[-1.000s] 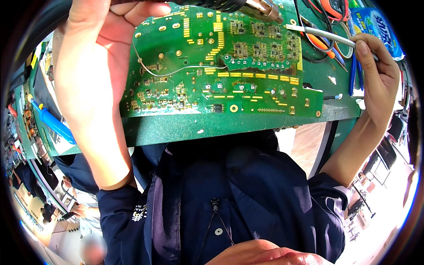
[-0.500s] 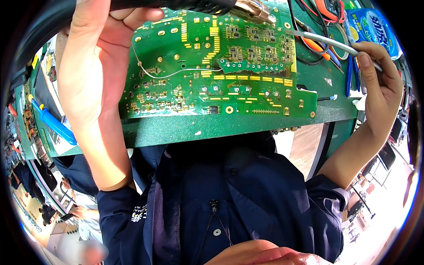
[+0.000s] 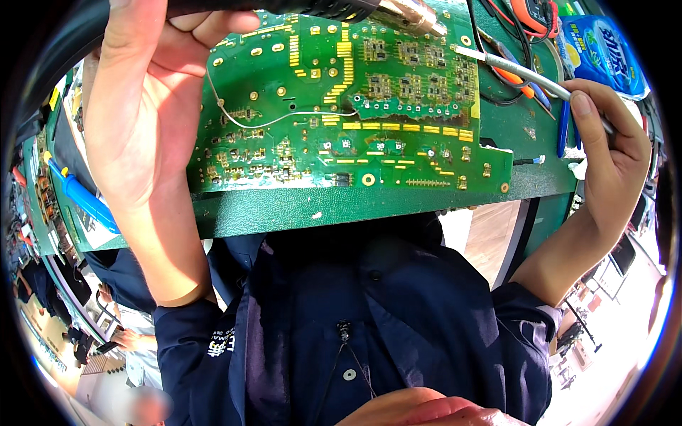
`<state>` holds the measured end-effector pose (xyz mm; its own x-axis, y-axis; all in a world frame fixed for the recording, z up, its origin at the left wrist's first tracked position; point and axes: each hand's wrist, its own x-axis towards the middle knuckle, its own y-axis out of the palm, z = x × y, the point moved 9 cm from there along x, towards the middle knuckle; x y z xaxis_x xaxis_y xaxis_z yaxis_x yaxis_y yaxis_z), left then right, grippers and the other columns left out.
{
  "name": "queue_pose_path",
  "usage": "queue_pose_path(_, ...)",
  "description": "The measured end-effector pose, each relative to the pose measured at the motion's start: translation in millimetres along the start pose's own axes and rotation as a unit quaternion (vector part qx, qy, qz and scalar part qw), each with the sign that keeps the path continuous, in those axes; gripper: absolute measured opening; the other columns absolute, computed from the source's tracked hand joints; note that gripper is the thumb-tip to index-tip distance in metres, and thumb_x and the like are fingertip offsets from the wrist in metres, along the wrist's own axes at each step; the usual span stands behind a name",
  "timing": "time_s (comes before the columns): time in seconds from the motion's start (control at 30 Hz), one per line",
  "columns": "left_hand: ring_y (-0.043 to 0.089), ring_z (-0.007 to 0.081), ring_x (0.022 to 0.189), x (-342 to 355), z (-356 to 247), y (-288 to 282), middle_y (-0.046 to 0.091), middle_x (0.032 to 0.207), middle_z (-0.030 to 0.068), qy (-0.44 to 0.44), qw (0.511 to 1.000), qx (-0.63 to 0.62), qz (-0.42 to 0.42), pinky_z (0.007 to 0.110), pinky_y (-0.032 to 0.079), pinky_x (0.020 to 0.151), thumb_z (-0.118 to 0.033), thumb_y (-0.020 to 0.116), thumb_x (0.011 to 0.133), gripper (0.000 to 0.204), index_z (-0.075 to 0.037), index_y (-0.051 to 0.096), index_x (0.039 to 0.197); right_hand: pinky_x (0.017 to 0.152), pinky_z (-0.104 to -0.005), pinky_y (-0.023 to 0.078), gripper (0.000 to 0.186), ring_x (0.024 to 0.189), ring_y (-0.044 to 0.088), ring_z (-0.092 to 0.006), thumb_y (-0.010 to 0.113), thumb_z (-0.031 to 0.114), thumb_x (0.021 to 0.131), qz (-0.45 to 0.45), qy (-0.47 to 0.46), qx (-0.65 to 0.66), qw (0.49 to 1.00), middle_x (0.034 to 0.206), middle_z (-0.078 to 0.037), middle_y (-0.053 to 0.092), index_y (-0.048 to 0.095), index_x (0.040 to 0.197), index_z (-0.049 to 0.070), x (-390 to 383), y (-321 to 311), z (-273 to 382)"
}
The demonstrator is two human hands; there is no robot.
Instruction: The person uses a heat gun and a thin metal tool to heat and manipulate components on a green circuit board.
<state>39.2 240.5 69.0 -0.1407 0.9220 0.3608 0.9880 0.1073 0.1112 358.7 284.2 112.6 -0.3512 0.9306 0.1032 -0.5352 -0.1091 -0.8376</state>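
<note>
My left hand (image 3: 145, 106) is curled at the black handle (image 3: 298, 10) of a tool whose metal nozzle (image 3: 412, 15) hangs over the top right of a green circuit board (image 3: 277, 160). My right hand (image 3: 607, 142) grips a slim grey rod-like tool (image 3: 515, 65), its pale tip at the board's upper right, just below the nozzle. A thin white wire (image 3: 259, 124) runs across the board to a small strip of board (image 3: 405, 108) on it.
Cables, orange-handled tools (image 3: 511, 78), blue-handled tools (image 3: 563, 131) and a blue packet (image 3: 597, 60) lie at the right. A blue tool (image 3: 85, 199) lies left on the green bench (image 3: 320, 206). Another person's hand (image 3: 128, 339) shows at lower left.
My right hand and the grey tool have moved down a little. The nozzle and board sit slightly left of where they were in the picture a second ago.
</note>
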Motion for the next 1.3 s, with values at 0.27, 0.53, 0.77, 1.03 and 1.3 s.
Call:
queue_pose_path(0.27,0.059,0.0271,0.124,0,2,-2,0.061,0.131,0.0218,-0.003,1.000,-0.007,0.002,0.025,0.061,0.081,-0.048,0.045,0.104,0.050,-0.006,0.054,0.130,0.064,-0.0170,0.036,0.015,0.074,0.053,-0.0039,0.069,0.007,0.093,-0.031,0.026,-0.010,0.999,0.089,-0.004,0.070,0.075,0.104,-0.001,-10,-3,6)
queue_pose_path(0.53,0.059,0.0272,0.124,1,2,-3,0.060,0.132,0.0219,-0.003,1.000,-0.013,0.006,0.025,0.061,0.081,-0.048,0.045,0.104,0.050,-0.006,0.053,0.130,0.067,-0.0159,0.039,0.015,0.077,0.058,-0.0057,0.071,0.007,0.093,-0.053,0.013,-0.053,0.997,0.090,-0.006,0.071,0.075,0.104,-0.002,-21,-1,23)
queue_pose_path(0.77,0.059,0.0272,0.124,3,2,-1,0.060,0.133,0.0219,-0.004,1.000,-0.020,0.017,0.025,0.061,0.082,-0.048,0.044,0.104,0.050,-0.006,0.052,0.130,0.067,-0.0178,0.041,0.013,0.075,0.059,-0.0076,0.071,0.003,0.091,-0.064,-0.054,-0.050,0.995,0.086,-0.007,0.070,0.075,0.102,-0.002,-24,3,31)
queue_pose_path(1.03,0.059,0.0272,0.125,5,2,3,0.059,0.133,0.0220,-0.008,0.999,-0.026,0.030,0.026,0.061,0.082,-0.048,0.044,0.105,0.051,-0.005,0.052,0.131,0.070,-0.0193,0.043,0.010,0.076,0.060,-0.0097,0.068,0.001,0.091,-0.028,-0.058,-0.041,0.997,0.083,-0.006,0.068,0.073,0.099,-0.004,-24,9,38)
queue_pose_path(1.3,0.059,0.0273,0.125,4,5,4,0.059,0.134,0.0221,-0.009,0.999,-0.031,0.038,0.026,0.061,0.082,-0.048,0.043,0.105,0.051,-0.005,0.051,0.131,0.073,-0.0200,0.045,0.012,0.081,0.061,-0.0095,0.067,0.001,0.094,-0.003,-0.124,-0.047,0.991,0.087,-0.006,0.069,0.072,0.103,-0.004,-20,7,36)
